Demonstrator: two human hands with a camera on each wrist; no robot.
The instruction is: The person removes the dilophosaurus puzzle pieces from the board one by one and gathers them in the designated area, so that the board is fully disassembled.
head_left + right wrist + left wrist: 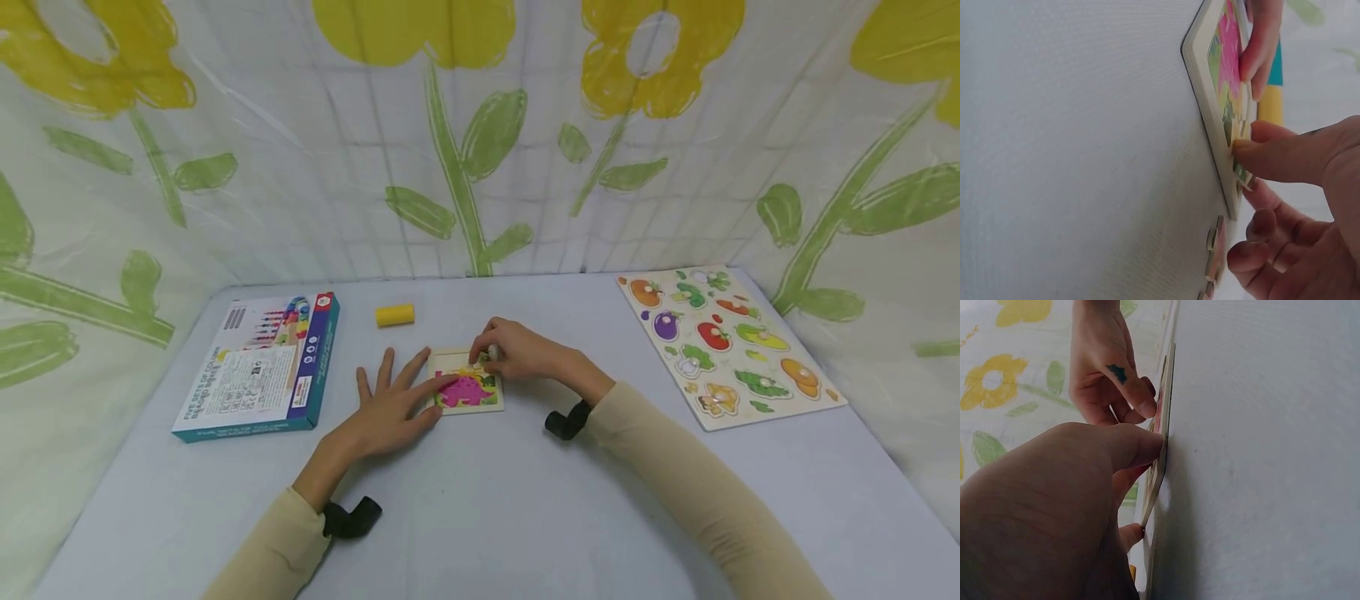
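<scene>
A small framed jigsaw puzzle (465,396) with a pink dinosaur lies on the table between the two hands. My left hand (390,417) has its fingers spread, the index finger resting on the picture and the thumb at the frame's near left edge. My right hand (517,348) is over the puzzle's upper right corner. Between its thumb and index finger it pinches a green and yellow puzzle piece (1242,175), tilted against the board. Loose puzzle pieces (1215,253) lie on the table beside the frame, partly hidden by the right hand in the head view.
A yellow cylinder (395,315) lies behind the left hand. At the left is a blue and white boxed set (258,367). A wooden vegetable puzzle board (727,346) lies at the right. A flowered curtain (555,183) hangs along the table's back edge.
</scene>
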